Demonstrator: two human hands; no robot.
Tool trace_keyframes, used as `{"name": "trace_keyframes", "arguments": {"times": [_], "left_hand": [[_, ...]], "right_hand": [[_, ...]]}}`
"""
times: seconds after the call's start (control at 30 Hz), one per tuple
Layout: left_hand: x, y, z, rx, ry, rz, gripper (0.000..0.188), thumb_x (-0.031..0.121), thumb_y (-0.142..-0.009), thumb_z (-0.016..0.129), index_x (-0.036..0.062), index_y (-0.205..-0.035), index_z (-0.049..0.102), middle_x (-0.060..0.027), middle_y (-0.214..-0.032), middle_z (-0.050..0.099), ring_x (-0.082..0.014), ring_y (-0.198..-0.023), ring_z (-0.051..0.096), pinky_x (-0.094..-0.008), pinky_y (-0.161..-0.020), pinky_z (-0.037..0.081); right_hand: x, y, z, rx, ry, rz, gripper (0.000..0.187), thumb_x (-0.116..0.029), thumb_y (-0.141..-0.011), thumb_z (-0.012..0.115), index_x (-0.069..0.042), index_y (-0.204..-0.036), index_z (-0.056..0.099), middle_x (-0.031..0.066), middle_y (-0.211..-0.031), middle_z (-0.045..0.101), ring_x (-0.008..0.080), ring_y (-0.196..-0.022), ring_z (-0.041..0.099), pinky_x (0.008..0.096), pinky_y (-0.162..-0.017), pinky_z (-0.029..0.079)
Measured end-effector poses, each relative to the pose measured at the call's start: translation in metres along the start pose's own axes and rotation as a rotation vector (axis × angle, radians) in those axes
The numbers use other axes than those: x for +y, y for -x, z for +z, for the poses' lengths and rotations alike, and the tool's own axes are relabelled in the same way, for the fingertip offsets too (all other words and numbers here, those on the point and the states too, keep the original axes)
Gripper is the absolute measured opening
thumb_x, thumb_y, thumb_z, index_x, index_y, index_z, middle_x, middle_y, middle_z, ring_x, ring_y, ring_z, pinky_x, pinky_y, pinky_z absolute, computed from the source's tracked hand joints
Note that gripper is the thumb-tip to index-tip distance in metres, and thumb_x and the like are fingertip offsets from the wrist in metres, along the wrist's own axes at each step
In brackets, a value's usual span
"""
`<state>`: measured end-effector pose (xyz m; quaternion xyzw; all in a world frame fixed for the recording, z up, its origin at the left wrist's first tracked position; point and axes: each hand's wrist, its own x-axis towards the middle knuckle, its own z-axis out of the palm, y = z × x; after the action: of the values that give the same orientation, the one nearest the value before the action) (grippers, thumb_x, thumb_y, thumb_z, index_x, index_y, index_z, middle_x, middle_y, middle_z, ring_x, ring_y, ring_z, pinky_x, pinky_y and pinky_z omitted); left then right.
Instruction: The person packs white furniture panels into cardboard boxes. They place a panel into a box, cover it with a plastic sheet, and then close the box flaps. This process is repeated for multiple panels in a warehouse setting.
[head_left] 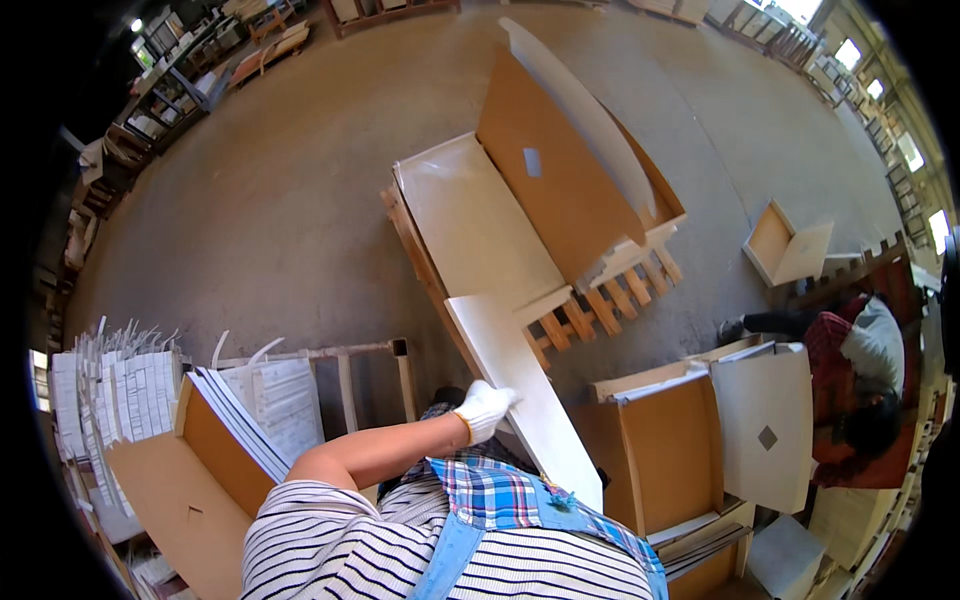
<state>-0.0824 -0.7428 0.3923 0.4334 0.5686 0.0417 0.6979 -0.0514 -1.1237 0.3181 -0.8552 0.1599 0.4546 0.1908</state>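
Observation:
My left hand (487, 410), in a white knit glove, is closed on the near side of a long white board (520, 365). The board slants across in front of my body, its lower end close to my apron (500, 492). Its far end reaches the edge of a low stack (470, 215) of flat, pale sheets on a wooden pallet (610, 305). My right hand does not show; the board and my clothing cover that side.
A large brown cardboard lid (550, 165) stands upright on the pallet. Open cartons (675, 450) are close on my right, another carton (190, 490) with white strips on my left beside a metal frame (345, 350). At the right, a co-worker (875, 350) bends over near a small open box (785, 245).

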Motion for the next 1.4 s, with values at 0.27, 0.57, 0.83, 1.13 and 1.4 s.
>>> {"name": "trace_keyframes", "arguments": {"times": [0.27, 0.57, 0.83, 1.13, 1.4], "left_hand": [[0.170, -0.091, -0.132, -0.029, 0.130, 0.034, 0.021, 0.006, -0.081, 0.068, -0.0097, -0.095, 0.066, -0.0133, -0.086, 0.069, -0.0239, -0.072, 0.068, -0.0394, -0.063, 0.056], [0.265, -0.252, -0.208, -0.159, 0.238, 0.184, 0.029, 0.010, -0.082, 0.069, -0.0031, -0.108, 0.063, -0.0132, -0.094, 0.067, -0.0286, -0.079, 0.067, -0.0508, -0.064, 0.059], [0.301, -0.371, -0.211, -0.187, 0.384, 0.225, 0.016, 0.006, -0.078, 0.073, -0.0025, -0.091, 0.067, -0.0090, -0.086, 0.066, -0.0229, -0.078, 0.061, -0.0370, -0.070, 0.050], [0.337, -0.446, -0.196, -0.187, 0.280, 0.243, 0.016, 0.009, -0.077, 0.076, 0.0016, -0.088, 0.068, -0.0057, -0.078, 0.064, -0.0199, -0.072, 0.060, -0.0351, -0.065, 0.048], [0.314, -0.502, -0.211, -0.155, 0.294, 0.223, 0.021, 0.012, -0.078, 0.077, -0.0001, -0.094, 0.070, -0.0062, -0.082, 0.067, -0.0194, -0.076, 0.061, -0.0338, -0.071, 0.048]], "right_hand": [[-0.153, 0.014, 0.082, -0.040, 0.105, -0.102, 0.072, -0.060, -0.094, 0.052, 0.009, -0.101, 0.068, 0.0182, -0.090, 0.070, 0.0308, -0.077, 0.065, 0.0462, -0.068, 0.049], [-0.320, 0.009, 0.130, 0.104, -0.484, -0.045, 0.065, -0.051, -0.094, 0.059, 0.014, -0.099, 0.067, 0.0178, -0.087, 0.070, 0.0256, -0.074, 0.064, 0.0421, -0.066, 0.048], [-0.425, -0.020, 0.145, 0.246, -0.564, -0.128, 0.058, -0.047, -0.095, 0.060, 0.008, -0.081, 0.067, 0.0099, -0.071, 0.064, 0.0174, -0.060, 0.053, 0.0371, -0.055, 0.041], [-0.482, -0.047, 0.176, 0.324, -0.694, -0.177, 0.054, -0.049, -0.095, 0.059, 0.003, -0.080, 0.065, 0.0072, -0.065, 0.055, 0.0196, -0.050, 0.045, 0.0384, -0.045, 0.035], [-0.507, -0.049, 0.194, 0.343, -0.574, -0.166, 0.061, -0.047, -0.098, 0.055, 0.011, -0.083, 0.066, 0.0162, -0.076, 0.066, 0.0223, -0.067, 0.056, 0.0393, -0.065, 0.045]]}}
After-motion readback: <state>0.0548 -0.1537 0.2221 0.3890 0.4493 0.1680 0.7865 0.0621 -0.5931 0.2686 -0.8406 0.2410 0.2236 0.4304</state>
